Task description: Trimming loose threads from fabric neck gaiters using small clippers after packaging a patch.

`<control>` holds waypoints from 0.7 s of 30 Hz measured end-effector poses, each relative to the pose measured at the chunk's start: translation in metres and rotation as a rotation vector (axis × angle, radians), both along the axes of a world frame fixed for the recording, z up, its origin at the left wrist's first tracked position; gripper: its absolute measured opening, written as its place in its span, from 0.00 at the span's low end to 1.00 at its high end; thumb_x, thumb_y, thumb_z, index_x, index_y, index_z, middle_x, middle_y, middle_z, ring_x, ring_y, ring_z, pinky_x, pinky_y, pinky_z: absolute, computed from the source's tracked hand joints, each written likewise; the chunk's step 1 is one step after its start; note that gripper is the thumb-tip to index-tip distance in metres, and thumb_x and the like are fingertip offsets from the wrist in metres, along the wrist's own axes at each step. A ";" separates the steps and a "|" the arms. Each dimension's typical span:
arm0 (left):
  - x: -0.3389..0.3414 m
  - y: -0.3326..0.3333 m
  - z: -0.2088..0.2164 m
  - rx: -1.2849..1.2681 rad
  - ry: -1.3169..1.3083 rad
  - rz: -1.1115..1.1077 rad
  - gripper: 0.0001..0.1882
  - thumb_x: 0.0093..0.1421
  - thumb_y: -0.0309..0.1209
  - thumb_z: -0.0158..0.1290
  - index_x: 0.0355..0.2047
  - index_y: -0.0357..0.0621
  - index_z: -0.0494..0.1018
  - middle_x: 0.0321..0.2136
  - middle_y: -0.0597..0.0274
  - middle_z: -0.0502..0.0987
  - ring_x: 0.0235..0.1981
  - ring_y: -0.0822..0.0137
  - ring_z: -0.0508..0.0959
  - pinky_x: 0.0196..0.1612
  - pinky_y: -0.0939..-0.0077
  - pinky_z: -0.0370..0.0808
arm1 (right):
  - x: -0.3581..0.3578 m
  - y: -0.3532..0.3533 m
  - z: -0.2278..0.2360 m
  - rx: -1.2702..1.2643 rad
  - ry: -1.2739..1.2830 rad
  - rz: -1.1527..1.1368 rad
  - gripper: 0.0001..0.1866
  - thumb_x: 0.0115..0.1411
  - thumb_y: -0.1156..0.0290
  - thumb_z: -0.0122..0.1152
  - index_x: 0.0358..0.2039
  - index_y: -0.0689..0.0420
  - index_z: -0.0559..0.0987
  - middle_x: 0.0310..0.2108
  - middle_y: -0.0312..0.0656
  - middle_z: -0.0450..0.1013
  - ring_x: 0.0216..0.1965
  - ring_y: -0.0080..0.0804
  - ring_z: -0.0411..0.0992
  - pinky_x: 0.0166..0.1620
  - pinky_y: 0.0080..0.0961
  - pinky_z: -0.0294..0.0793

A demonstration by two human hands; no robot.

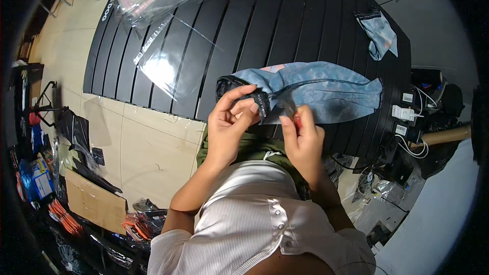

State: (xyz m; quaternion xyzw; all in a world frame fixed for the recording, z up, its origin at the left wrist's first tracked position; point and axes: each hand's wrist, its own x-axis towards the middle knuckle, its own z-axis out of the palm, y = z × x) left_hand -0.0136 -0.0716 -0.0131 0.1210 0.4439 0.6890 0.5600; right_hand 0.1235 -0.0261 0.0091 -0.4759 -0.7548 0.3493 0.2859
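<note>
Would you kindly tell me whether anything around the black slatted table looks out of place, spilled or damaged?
I see nothing spilled or damaged, but the cream tiled floor looks untidy: crumpled black plastic and a small, dark, curled strand lie loose there, to the person's left.

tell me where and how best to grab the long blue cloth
Probably pinch the long blue cloth by its right end, coming from the right: it narrows there, untouched, while the left hand is at the other end.
</note>
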 end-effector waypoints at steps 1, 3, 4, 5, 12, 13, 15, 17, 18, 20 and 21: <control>-0.001 0.000 0.000 -0.001 -0.001 0.000 0.18 0.56 0.21 0.49 0.48 0.37 0.65 0.34 0.62 0.75 0.32 0.79 0.74 0.37 0.85 0.72 | 0.002 0.001 0.004 -0.031 -0.005 -0.004 0.10 0.56 0.70 0.54 0.27 0.60 0.65 0.12 0.40 0.61 0.13 0.23 0.60 0.18 0.20 0.60; -0.004 0.000 -0.002 -0.011 -0.051 -0.028 0.16 0.56 0.22 0.49 0.46 0.37 0.68 0.33 0.65 0.75 0.31 0.80 0.73 0.35 0.87 0.72 | 0.003 0.001 0.005 -0.061 -0.010 -0.007 0.10 0.56 0.70 0.55 0.27 0.60 0.65 0.13 0.39 0.61 0.13 0.21 0.59 0.18 0.19 0.61; -0.004 -0.001 -0.002 -0.011 -0.052 -0.029 0.16 0.56 0.22 0.49 0.46 0.37 0.68 0.33 0.65 0.75 0.31 0.80 0.73 0.35 0.87 0.72 | 0.004 -0.001 0.003 -0.053 -0.014 0.008 0.11 0.55 0.69 0.56 0.27 0.61 0.65 0.13 0.39 0.61 0.14 0.21 0.59 0.19 0.19 0.61; -0.005 -0.002 -0.003 -0.027 -0.048 -0.044 0.16 0.56 0.23 0.49 0.46 0.37 0.68 0.32 0.66 0.75 0.31 0.81 0.73 0.34 0.88 0.71 | 0.004 -0.003 0.003 -0.045 -0.018 0.024 0.12 0.54 0.69 0.57 0.26 0.61 0.65 0.14 0.38 0.62 0.14 0.20 0.59 0.19 0.19 0.61; -0.003 -0.002 0.004 -0.042 -0.102 -0.083 0.18 0.56 0.24 0.50 0.48 0.37 0.66 0.29 0.67 0.74 0.28 0.81 0.72 0.32 0.89 0.71 | -0.002 -0.008 -0.002 -0.041 -0.033 0.085 0.13 0.52 0.69 0.61 0.27 0.60 0.65 0.15 0.38 0.64 0.14 0.19 0.62 0.19 0.18 0.63; -0.004 -0.003 0.005 -0.042 -0.102 -0.082 0.18 0.56 0.24 0.50 0.48 0.37 0.66 0.29 0.67 0.74 0.28 0.81 0.72 0.32 0.89 0.71 | -0.004 -0.007 -0.001 -0.027 -0.038 0.093 0.13 0.52 0.69 0.61 0.26 0.60 0.65 0.15 0.39 0.64 0.15 0.19 0.64 0.19 0.18 0.64; -0.006 -0.003 0.006 0.009 -0.304 -0.082 0.19 0.56 0.23 0.49 0.49 0.37 0.64 0.26 0.66 0.73 0.26 0.80 0.72 0.31 0.88 0.71 | -0.007 -0.007 -0.001 -0.025 -0.039 0.099 0.13 0.52 0.69 0.61 0.26 0.60 0.65 0.15 0.38 0.64 0.15 0.18 0.63 0.19 0.18 0.63; -0.006 -0.003 0.000 0.038 -0.355 -0.080 0.19 0.56 0.22 0.49 0.49 0.36 0.63 0.25 0.66 0.72 0.26 0.79 0.72 0.30 0.87 0.71 | -0.008 -0.007 0.001 -0.022 -0.041 0.109 0.13 0.52 0.70 0.60 0.26 0.60 0.64 0.15 0.38 0.64 0.15 0.17 0.62 0.19 0.17 0.62; -0.006 -0.003 -0.001 0.068 -0.406 -0.082 0.19 0.56 0.22 0.49 0.49 0.36 0.62 0.24 0.66 0.72 0.26 0.78 0.72 0.29 0.87 0.72 | -0.007 -0.008 0.003 -0.048 -0.028 0.088 0.13 0.52 0.70 0.60 0.26 0.61 0.64 0.14 0.37 0.63 0.15 0.16 0.61 0.19 0.17 0.61; -0.006 -0.001 -0.001 0.025 -0.380 -0.072 0.18 0.56 0.21 0.49 0.48 0.36 0.63 0.25 0.65 0.72 0.25 0.78 0.72 0.29 0.86 0.72 | -0.005 -0.008 0.006 -0.075 -0.017 0.069 0.13 0.52 0.71 0.60 0.25 0.61 0.64 0.14 0.36 0.62 0.15 0.15 0.60 0.18 0.16 0.60; -0.006 -0.001 -0.001 -0.019 -0.354 -0.064 0.18 0.55 0.21 0.50 0.47 0.36 0.63 0.25 0.64 0.72 0.25 0.77 0.72 0.28 0.85 0.72 | -0.004 -0.009 0.007 -0.104 -0.019 0.043 0.13 0.52 0.71 0.60 0.25 0.61 0.64 0.14 0.36 0.62 0.15 0.15 0.58 0.18 0.16 0.59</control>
